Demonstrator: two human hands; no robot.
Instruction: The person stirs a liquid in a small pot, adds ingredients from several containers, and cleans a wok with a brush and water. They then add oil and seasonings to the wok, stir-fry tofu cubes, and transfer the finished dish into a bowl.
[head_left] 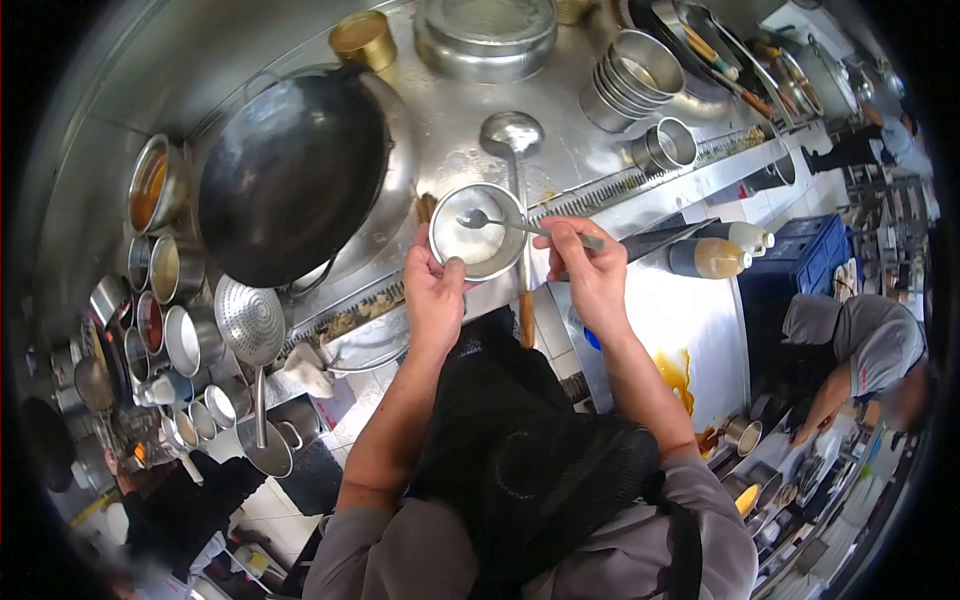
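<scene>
At frame centre, the right hand [590, 262] pinches a slender grey metal spoon [520, 227] pointing left into a round silvery metal cup [509, 206] the left hand [436, 297] clasps.

Spoon [510, 225] in cup [506, 200], apparently above ladle [512, 134]

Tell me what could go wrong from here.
The left hand holds the metal cup by its side and lower rim, so a hard push from the spoon in the right hand might tilt it and spill the white contents.

The ladle lies with its wooden handle jutting past the counter edge, so an arm could knock it.
</scene>
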